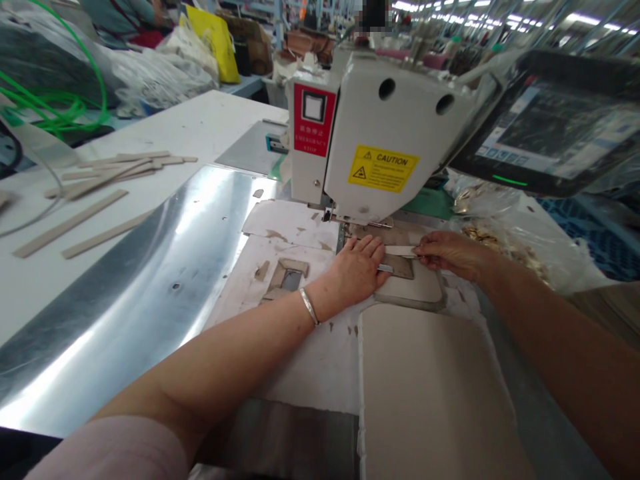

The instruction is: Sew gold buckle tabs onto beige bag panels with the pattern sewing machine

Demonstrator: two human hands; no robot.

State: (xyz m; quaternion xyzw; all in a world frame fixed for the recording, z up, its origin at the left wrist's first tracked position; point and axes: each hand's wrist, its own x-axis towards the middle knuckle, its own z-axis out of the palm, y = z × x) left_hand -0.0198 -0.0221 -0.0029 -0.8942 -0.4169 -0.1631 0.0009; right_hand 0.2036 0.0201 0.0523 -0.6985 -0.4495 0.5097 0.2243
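Note:
My left hand [354,275] lies flat beneath the sewing machine head [395,127], fingers stretched out over a template covered in pale paper [305,353]. Beside it, my right hand [453,255] pinches the right end of a narrow pale strip [400,251]. The strip's other end reaches the fingers of my left hand. Under the strip is a beige piece with a rectangular cutout [407,290]. A larger beige panel [430,380] extends toward me from there. The needle area is partly hidden behind the machine's housing.
Several beige strips [107,230] lie on the white table [200,127] at left. A curved shiny metal sheet [175,267] borders the template. To the right are a control screen [550,127] and a clear bag with gold-coloured parts [505,233]. A person [120,20] is at the back left.

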